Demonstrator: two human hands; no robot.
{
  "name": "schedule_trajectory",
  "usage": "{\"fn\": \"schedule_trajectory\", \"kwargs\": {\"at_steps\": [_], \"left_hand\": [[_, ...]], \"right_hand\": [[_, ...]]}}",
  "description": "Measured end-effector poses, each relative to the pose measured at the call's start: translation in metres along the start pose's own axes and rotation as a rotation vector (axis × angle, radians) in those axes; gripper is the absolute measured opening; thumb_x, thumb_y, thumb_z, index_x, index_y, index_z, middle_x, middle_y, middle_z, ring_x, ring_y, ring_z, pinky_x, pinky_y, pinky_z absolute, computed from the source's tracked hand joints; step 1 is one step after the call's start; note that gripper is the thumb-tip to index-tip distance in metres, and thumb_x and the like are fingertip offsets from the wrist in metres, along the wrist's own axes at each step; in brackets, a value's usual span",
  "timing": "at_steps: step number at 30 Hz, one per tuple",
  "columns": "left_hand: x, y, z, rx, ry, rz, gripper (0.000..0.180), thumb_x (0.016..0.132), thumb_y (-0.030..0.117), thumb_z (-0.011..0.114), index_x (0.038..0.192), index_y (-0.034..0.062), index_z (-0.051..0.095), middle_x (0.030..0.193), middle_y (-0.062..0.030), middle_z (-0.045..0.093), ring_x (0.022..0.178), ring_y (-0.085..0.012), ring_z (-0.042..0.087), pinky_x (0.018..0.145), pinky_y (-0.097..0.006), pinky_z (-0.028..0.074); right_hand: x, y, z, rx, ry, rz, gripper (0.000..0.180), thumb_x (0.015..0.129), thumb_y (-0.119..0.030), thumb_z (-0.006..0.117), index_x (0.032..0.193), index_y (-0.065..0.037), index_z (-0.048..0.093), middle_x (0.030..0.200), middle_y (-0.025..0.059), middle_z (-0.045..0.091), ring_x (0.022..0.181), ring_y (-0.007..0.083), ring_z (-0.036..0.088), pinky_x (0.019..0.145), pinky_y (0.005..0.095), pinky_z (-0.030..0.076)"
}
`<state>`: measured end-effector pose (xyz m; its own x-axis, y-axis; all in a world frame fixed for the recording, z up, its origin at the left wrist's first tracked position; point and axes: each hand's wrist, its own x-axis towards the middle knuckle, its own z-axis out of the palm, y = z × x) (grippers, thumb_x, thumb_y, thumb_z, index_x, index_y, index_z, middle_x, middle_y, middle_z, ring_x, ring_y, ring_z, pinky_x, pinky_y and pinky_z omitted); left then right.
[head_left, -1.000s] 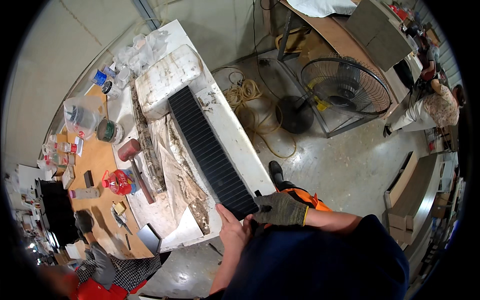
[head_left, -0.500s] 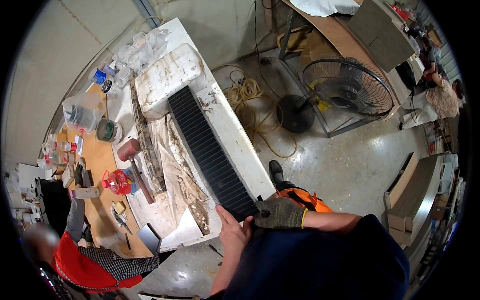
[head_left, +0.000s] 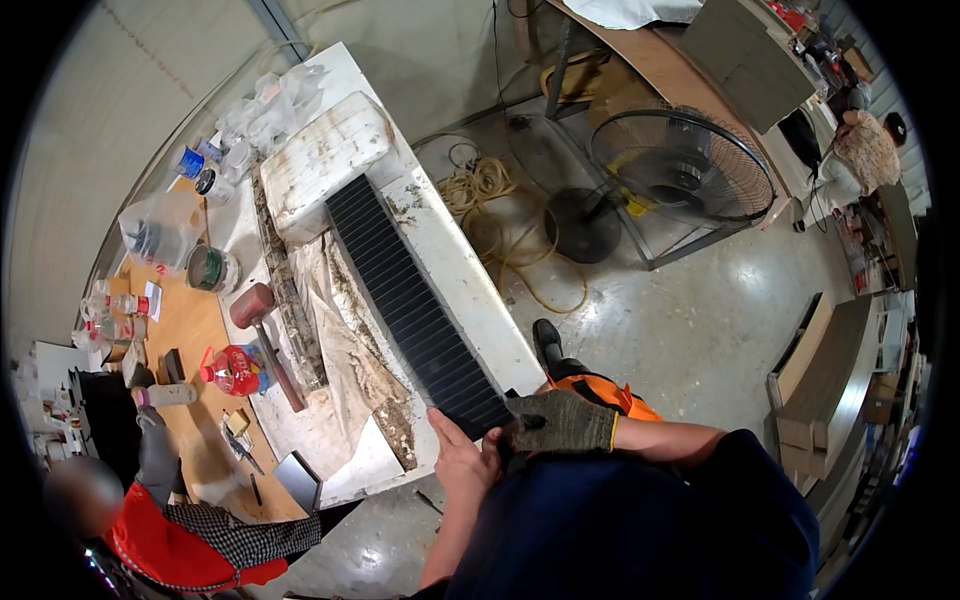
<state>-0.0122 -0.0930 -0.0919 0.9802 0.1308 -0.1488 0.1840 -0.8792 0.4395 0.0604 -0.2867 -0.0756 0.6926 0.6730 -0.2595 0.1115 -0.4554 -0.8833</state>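
A long dark ribbed strip [head_left: 415,305], crossed by many thin lines, lies lengthwise on the white worktable [head_left: 470,290]. At its near end my bare left hand [head_left: 462,455] holds the left corner, fingers along the side and thumb at the end edge. On the opposite corner is my right hand [head_left: 562,422], in a grey-green knitted glove with a yellow cuff, its fingers closed at the strip's edge; the fingertips are partly hidden. The strip's far end meets a stained white foam block [head_left: 330,160].
Left of the strip lie a crumpled dirty cloth [head_left: 345,330], a mallet [head_left: 262,335] and a red-labelled bottle [head_left: 235,370]. Paint cans [head_left: 212,268] stand further off. A person in red [head_left: 150,530] is at the left. A floor fan [head_left: 685,170] and coiled hose [head_left: 480,185] are beyond the table.
The whole view has shifted slightly, so the table and strip sit a little further left. Both my hands stay at the strip's near end. The other person's arm has moved slightly near a small bottle.
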Motion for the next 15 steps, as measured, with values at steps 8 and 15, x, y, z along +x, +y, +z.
{"fn": "schedule_trajectory", "kwargs": {"at_steps": [8,15], "left_hand": [[0.008,0.008,-0.014,-0.067,-0.156,-0.103,0.094,0.087,0.044,0.06,0.14,-0.0174,0.013,0.141,-0.0417,0.026,0.114,-0.0501,0.052,0.085,-0.047,0.051],[0.007,0.006,-0.013,-0.089,-0.125,-0.08,0.097,0.087,0.05,0.058,0.14,-0.0177,0.013,0.139,-0.0421,0.029,0.115,-0.0521,0.05,0.09,-0.048,0.048]], "right_hand": [[-0.008,-0.012,0.011,0.291,0.158,0.169,0.054,0.083,-0.025,0.071,0.126,0.002,0.055,0.095,0.0121,0.068,0.086,0.0169,0.066,0.077,0.0294,0.052],[-0.012,0.016,0.027,0.181,0.61,0.027,0.042,0.084,-0.013,0.067,0.123,0.0,0.058,0.092,0.0134,0.068,0.08,0.0173,0.065,0.072,0.0293,0.052]]}}
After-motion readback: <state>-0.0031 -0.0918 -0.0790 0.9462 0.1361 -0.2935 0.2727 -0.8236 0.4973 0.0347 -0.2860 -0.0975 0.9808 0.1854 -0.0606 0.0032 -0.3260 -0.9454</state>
